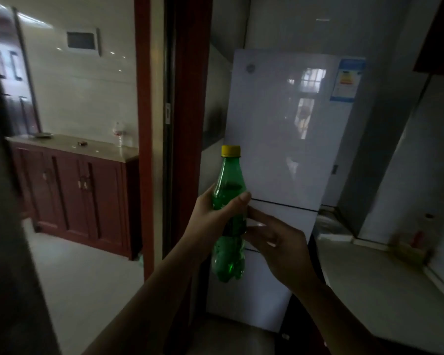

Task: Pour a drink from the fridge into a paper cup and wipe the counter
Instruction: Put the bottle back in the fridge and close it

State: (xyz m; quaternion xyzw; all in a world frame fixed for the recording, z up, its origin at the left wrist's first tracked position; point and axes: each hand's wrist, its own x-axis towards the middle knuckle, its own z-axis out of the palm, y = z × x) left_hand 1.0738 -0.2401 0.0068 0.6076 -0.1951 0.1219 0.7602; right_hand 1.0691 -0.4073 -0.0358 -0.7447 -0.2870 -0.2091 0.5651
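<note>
A green plastic drink bottle (228, 180) with a yellow cap stands upright in my left hand (210, 216), which is wrapped around its middle. My right hand (274, 242) is just to the right of the bottle, fingers spread, with fingertips touching its label. Behind both hands is the white fridge (287, 124); its doors are closed. No paper cup is in view.
A pale counter (369, 283) runs along the right, with blurred small items (415, 242) at its back corner. On the left, past a red door frame (144, 124), a dark red cabinet (77, 196) carries a clear water bottle (118, 133).
</note>
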